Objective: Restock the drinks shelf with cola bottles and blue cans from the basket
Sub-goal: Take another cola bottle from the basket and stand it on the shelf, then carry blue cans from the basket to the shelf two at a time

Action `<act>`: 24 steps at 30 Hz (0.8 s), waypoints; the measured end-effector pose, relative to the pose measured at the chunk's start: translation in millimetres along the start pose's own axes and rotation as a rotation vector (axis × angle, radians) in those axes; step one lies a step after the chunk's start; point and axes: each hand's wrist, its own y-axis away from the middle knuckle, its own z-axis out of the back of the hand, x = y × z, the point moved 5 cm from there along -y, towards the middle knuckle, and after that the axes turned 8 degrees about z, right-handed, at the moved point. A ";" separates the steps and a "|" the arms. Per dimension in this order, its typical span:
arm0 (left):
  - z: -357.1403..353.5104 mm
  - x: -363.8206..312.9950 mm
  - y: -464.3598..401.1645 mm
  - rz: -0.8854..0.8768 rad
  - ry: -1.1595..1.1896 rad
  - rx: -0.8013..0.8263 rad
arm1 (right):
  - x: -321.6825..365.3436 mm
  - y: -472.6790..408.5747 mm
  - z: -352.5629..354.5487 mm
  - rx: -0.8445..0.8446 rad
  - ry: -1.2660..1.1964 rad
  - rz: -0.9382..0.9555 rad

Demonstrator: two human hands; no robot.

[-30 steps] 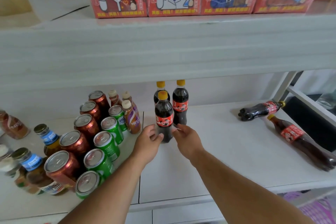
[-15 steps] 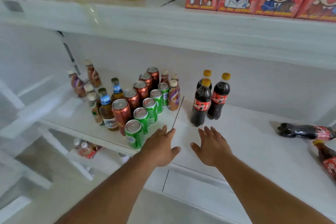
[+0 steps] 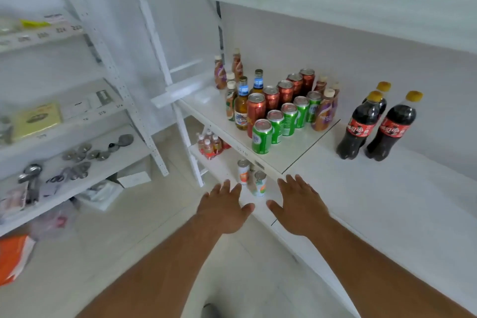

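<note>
**Both hands empty, off to fetch more stock**

Left hand [image 3: 224, 208] & right hand [image 3: 296, 205]: grip released, fingers spread, holding nothing, just in front of the shelf [image 3: 361, 204] edge. Three cola bottles [image 3: 375, 124] stand upright on the shelf, right of the green cans [image 3: 281, 121]. Basket & blue cans not in view. Judgement: next is a reach to the basket; take bottles by the body, set them upright beside the cola group w/o knocking it.
</note>
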 end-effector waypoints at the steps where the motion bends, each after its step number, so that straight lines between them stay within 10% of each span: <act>1: -1.6 16.7 9.8 0.041 0.021 0.002 | 18.5 -3.6 -2.5 0.002 0.001 0.045; 24: -110.7 510.1 306.3 0.955 0.406 -0.088 | 602.4 14.3 -113.1 0.228 0.234 0.968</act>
